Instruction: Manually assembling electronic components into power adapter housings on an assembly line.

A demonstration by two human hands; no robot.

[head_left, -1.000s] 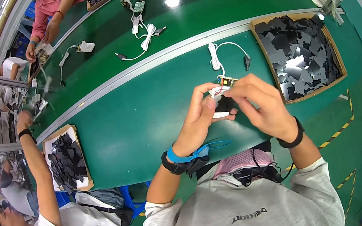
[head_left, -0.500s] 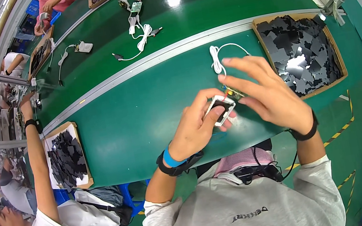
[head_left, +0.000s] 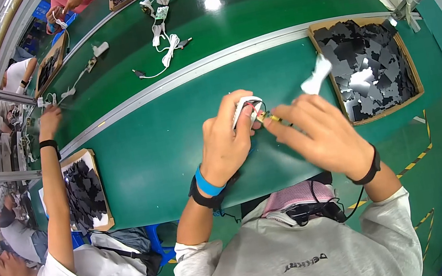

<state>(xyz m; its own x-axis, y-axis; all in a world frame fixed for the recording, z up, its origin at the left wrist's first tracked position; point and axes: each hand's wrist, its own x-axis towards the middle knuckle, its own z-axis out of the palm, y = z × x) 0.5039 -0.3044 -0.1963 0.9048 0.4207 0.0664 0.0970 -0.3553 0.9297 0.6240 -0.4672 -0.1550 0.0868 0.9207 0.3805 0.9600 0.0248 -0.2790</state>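
My left hand is closed around a small white plastic charger housing, with the thumb pressed at its open side. Red and black wires run out of the housing to a small circuit board. The fingertips of my right hand are pinched on that board, just right of the housing. Beyond the right hand, a coiled white cable is blurred by motion. Part of the board is hidden behind the fingers.
A cardboard tray of dark flat pieces stands at the right; a similar tray lies left. Past a metal rail, a green belt carries an opened charger with its cable. A co-worker's hand reaches over the belt.
Both hands have shifted left and slightly up; the housing is turned more upright. The coiled cable has swung right. Chargers on the belt slid left, and the co-worker's hand moved slightly right.
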